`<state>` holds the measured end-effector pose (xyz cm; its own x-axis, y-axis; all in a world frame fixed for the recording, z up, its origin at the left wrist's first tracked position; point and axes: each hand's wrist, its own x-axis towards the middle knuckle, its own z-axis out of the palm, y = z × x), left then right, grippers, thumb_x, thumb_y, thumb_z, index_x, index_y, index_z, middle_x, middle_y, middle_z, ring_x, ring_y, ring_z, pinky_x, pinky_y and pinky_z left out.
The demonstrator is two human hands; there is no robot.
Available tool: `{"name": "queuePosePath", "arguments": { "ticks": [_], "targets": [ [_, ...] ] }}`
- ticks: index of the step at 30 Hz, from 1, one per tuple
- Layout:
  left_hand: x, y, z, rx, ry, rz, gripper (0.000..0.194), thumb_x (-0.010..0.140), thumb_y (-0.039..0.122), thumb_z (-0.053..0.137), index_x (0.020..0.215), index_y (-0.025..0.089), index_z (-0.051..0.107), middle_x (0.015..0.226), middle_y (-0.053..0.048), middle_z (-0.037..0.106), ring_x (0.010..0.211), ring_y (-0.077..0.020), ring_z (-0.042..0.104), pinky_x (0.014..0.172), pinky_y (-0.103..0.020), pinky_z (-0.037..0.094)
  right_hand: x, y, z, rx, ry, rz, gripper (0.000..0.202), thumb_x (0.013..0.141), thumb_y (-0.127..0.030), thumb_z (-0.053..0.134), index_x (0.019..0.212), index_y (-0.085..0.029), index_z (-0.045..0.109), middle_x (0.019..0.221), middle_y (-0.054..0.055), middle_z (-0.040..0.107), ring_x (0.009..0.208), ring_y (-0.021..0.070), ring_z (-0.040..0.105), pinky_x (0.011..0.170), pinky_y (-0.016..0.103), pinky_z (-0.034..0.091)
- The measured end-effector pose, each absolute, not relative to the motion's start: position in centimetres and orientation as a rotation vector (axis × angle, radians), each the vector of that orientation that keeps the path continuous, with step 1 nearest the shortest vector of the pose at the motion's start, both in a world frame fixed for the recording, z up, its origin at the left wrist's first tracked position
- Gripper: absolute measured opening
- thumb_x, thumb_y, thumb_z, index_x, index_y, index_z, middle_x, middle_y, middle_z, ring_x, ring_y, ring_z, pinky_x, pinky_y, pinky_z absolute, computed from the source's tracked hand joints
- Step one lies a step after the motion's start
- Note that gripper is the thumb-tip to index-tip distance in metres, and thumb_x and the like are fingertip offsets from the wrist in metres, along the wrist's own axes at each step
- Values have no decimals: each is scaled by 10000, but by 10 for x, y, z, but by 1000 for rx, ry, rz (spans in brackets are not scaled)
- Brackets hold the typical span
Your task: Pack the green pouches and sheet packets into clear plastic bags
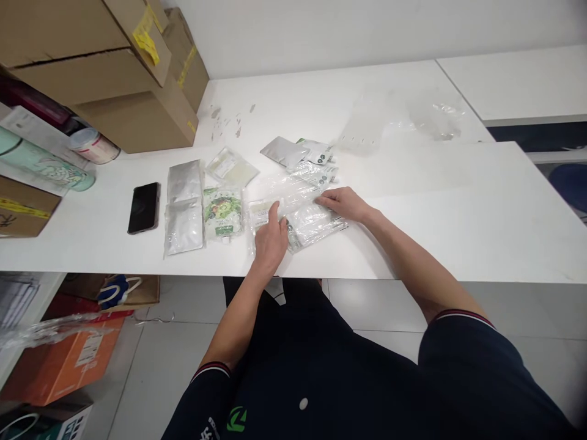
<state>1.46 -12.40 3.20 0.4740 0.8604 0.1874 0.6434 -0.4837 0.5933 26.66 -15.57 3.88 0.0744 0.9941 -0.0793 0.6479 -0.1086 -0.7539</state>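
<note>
A clear plastic bag (300, 205) lies flat near the front edge of the white table (458, 208), with small sachets inside it. My left hand (270, 239) presses on the bag's left part, over a pale sachet (261, 212). My right hand (343, 201) rests flat on the bag's right side, fingers pointing left. More white sachets with green marks (318, 160) lie just behind the bag. To the left sit a green-printed packet (222, 212), two silver foil pouches (184, 205) and a clear pouch (230, 167).
A black phone (143, 206) lies left of the foil pouches. Cardboard boxes (114, 79) are stacked at the back left, with a mint bottle (41, 162) and a tin (94, 145) lying beside them. Loose clear plastic film (403, 122) lies at the back right. Boxes (64, 360) stand on the floor.
</note>
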Motion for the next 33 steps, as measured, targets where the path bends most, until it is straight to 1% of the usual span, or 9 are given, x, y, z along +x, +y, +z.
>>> {"name": "queuePosePath", "arguments": {
  "ticks": [4,7,10,13,17,20,26,29,33],
  "targets": [
    [17,-122,25,2556,1412,599,378,982,230,407,1310,213,595,710,-54,619,647,-190,559,576,-278,383,255,-146,35,-2038,-1694,694,510,925,-651,416,736,-216,603,691,24,574,674,171,502,639,305,358],
    [17,-118,20,2785,1330,735,361,926,113,443,1182,214,676,972,-137,661,828,-245,579,639,-326,422,243,-141,37,-2283,-1736,368,438,933,-598,449,946,-206,643,931,106,652,859,252,575,713,349,419],
    [13,-107,19,2949,969,689,348,880,28,446,1049,194,702,1119,-125,670,947,-256,560,746,-361,454,239,-151,46,-2224,-1806,52,433,947,-514,479,1187,-176,605,1291,193,569,1148,354,517,889,476,432],
    [7,-99,23,2951,773,524,347,872,21,447,1081,175,677,1119,-107,691,987,-251,548,809,-375,463,246,-178,55,-1843,-2065,180,489,926,-506,536,1320,-219,556,1451,150,484,1319,358,433,1023,529,392],
    [0,-100,33,2887,741,431,329,928,148,454,1202,177,633,1191,-103,683,1086,-269,524,921,-430,439,252,-213,47,-1697,-2365,301,630,908,-346,568,1504,-286,375,1575,90,374,1451,333,325,1114,563,334],
    [-4,-104,41,2854,744,392,381,970,356,470,1286,183,594,1282,-116,643,1196,-305,487,1014,-482,385,250,-219,35,-1788,-2394,98,562,942,-147,423,1493,-253,408,1576,94,375,1465,301,321,1144,571,301],
    [-5,-122,45,2826,595,153,887,793,765,539,1435,159,449,1469,-178,492,1412,-412,323,1155,-601,207,253,-243,45,-1799,-2456,-16,484,957,-119,384,1414,-201,521,1471,102,518,1356,295,492,1096,546,398],
    [2,-149,32,2844,494,190,838,793,632,659,1423,124,443,1445,-191,513,1396,-405,366,1153,-594,258,253,-286,57,-1882,-2426,2,498,943,-95,365,1393,-210,546,1451,99,539,1322,299,529,1056,553,441],
    [11,-186,13,2748,387,483,419,893,172,555,1307,112,544,1259,-166,650,1220,-303,556,1015,-495,479,250,-335,78,-1926,-2277,238,467,971,-171,350,1355,-278,592,1405,53,588,1278,286,573,1032,543,481]
  ]
}}
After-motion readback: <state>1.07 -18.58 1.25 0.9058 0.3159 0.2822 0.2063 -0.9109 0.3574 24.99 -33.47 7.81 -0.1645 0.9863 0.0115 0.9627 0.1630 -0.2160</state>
